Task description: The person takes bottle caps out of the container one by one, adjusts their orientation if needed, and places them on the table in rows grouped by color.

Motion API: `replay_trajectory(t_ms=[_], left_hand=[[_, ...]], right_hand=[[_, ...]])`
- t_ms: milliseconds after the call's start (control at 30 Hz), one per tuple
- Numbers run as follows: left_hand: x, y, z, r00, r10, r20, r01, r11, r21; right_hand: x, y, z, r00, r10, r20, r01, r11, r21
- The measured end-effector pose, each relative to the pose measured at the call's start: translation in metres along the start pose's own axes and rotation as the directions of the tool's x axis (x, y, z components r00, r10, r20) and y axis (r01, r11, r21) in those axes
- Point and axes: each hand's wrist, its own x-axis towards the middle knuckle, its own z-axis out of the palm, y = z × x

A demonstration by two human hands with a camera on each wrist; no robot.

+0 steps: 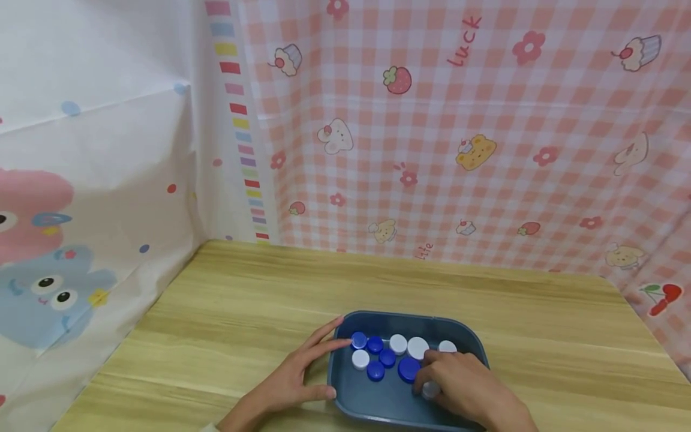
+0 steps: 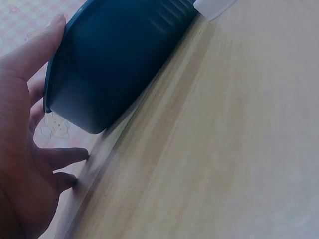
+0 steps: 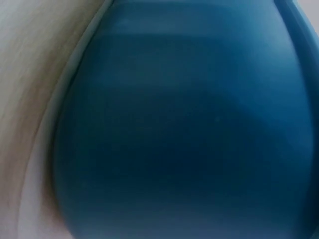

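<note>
A dark blue-grey tray (image 1: 367, 409) stands near the table's front edge, holding several blue and white round plastic bottle caps. My left hand (image 1: 294, 378) spans the tray's left side with fingers spread. Its thumb touches the rim, and one straight finger reaches over it to a blue cap (image 1: 358, 340). Inside the right half of the tray, my right hand (image 1: 464, 384) has curled fingers around a white cap (image 1: 430, 390), partly hidden beneath them. Beside those fingers lie a large blue cap (image 1: 408, 369) and a large white cap (image 1: 418, 348). The right wrist view shows only the tray wall (image 3: 184, 124).
The tray rests on a wood-grain table (image 1: 259, 288). A pink checked cloth (image 1: 432, 150) hangs behind the table, and a white cloth with cartoon figures (image 1: 108, 180) hangs at the left. Another white cap (image 1: 447, 347) lies by the tray's far right side.
</note>
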Motion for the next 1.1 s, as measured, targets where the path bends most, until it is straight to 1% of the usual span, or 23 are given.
replay_trajectory(t_ms=[200,367,467,600,667,800,967,1100], left_hand=[[0.000,0.002,0.000,1.000,-0.001,0.000,0.001,1.000,-0.008],[-0.001,0.001,0.000,1.000,-0.001,0.000,0.001,1.000,-0.010],[-0.001,0.000,0.000,1.000,-0.013,0.002,0.013,1.000,-0.009],[-0.001,-0.001,0.000,0.999,-0.032,0.008,0.032,0.999,-0.007],[-0.001,-0.001,0.000,1.000,-0.029,0.007,0.029,1.000,-0.008],[-0.001,-0.001,0.000,1.000,-0.024,0.005,0.024,1.000,-0.015],[-0.001,-0.001,0.000,1.000,-0.022,0.005,0.022,1.000,-0.010],[0.000,-0.001,0.000,1.000,0.009,-0.004,-0.009,1.000,-0.002]], right_hand=[[-0.001,-0.003,-0.002,1.000,0.006,0.009,-0.006,1.000,0.007],[-0.004,-0.009,-0.008,1.000,-0.021,-0.010,0.020,0.999,-0.039],[-0.007,-0.014,-0.012,0.999,-0.038,-0.028,0.036,0.997,-0.067],[-0.010,-0.023,-0.019,0.999,-0.047,-0.019,0.046,0.996,-0.081],[-0.011,-0.028,-0.022,0.999,-0.049,-0.011,0.048,0.995,-0.084],[-0.013,-0.037,-0.027,0.998,-0.065,-0.023,0.062,0.992,-0.108],[-0.017,-0.046,-0.031,0.999,-0.041,-0.007,0.040,0.992,-0.120],[-0.019,-0.050,-0.032,0.999,-0.042,-0.014,0.040,0.992,-0.123]])
